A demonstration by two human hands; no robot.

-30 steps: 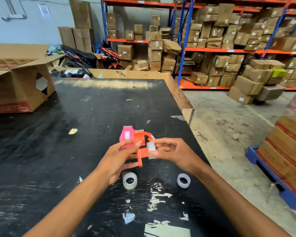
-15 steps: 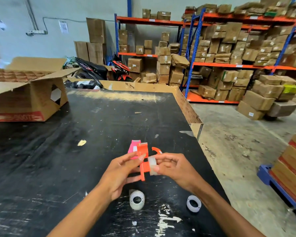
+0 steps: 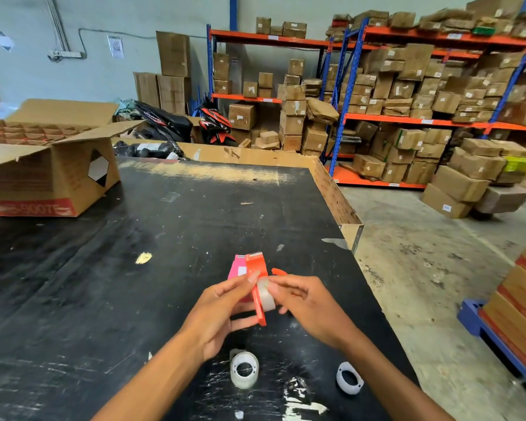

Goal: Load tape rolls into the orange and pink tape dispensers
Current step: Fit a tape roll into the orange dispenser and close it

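Note:
Above the black table point(image 3: 134, 268) my left hand point(image 3: 219, 311) holds the orange tape dispenser point(image 3: 257, 268) upright. My right hand point(image 3: 307, 302) pinches a clear tape roll point(image 3: 266, 294) against the dispenser's side. The pink tape dispenser point(image 3: 236, 267) lies on the table just behind, partly hidden by the orange one and my fingers. A small orange piece point(image 3: 279, 271) lies to its right. Two more rolls rest near me: a clear tape roll point(image 3: 244, 369) below my left hand and a white ring point(image 3: 349, 377) below my right wrist.
An open cardboard box point(image 3: 52, 174) with divider cells stands at the table's far left. The table's right edge point(image 3: 351, 235) drops to a concrete floor. Shelves of cartons fill the back, and a blue pallet point(image 3: 480, 323) with stacked boxes sits at the right.
The orange dispenser has turned more upright in my left hand, and my right hand has pressed the tape roll closer against it. The view has tilted up slightly.

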